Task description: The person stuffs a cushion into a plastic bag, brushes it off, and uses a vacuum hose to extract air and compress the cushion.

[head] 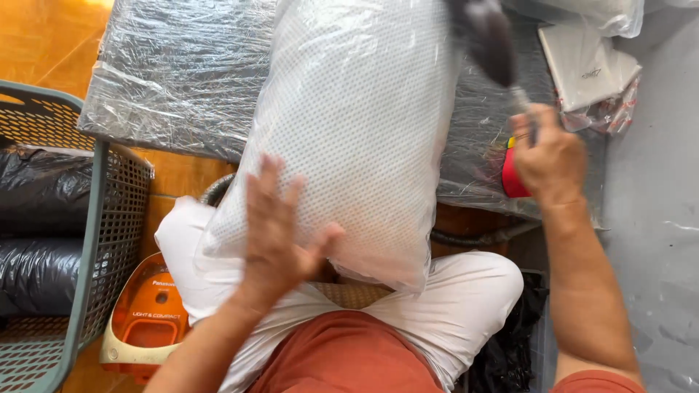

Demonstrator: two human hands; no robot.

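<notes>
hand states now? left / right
Left hand: open, flat against the white pillow.
Right hand: closed around the brush handle.

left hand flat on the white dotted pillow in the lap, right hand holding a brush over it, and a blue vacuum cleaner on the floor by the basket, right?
One detail is off: the vacuum cleaner is orange, not blue, as the head view shows. The rest holds: the left hand lies flat on the white dotted pillow, the right hand holds a brush over it, and the vacuum sits beside the basket.
</notes>
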